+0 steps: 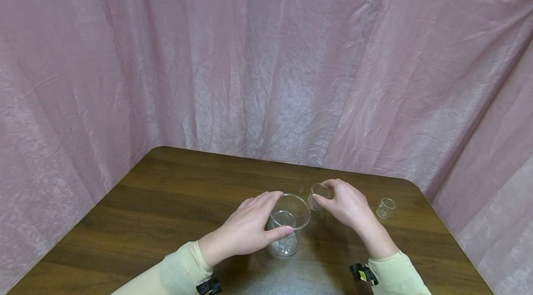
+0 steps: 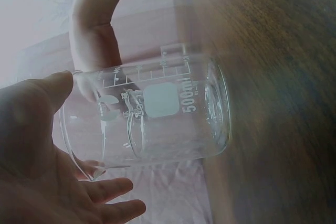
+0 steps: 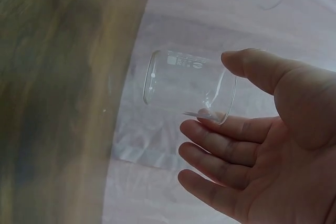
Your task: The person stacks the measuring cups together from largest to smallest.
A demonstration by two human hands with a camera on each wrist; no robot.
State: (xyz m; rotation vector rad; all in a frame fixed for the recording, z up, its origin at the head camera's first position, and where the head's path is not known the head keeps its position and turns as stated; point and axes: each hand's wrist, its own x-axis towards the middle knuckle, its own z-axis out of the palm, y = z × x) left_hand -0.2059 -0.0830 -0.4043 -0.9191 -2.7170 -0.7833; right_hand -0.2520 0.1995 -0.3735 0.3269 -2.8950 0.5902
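Note:
My left hand [image 1: 250, 228] holds a large glass beaker [image 1: 300, 215] by its upper part, thumb on the near side and fingers at the far side of the rim. In the left wrist view this beaker [image 2: 163, 100] carries white markings reading 500 ml. A smaller glass beaker [image 1: 284, 217] sits inside it. To the right, my right hand [image 1: 345, 202] pinches another small beaker [image 1: 315, 195] at its rim between thumb and index finger. That beaker [image 3: 178, 82] is upright in the right wrist view, its other fingers extended below the rim.
A tiny glass beaker [image 1: 385, 208] stands on the table to the right of my right hand. The brown wooden table [image 1: 187, 184] has rounded far corners. Pink curtains [image 1: 266, 77] hang behind it. Black wrist devices [image 1: 363, 274] sit at the sleeves.

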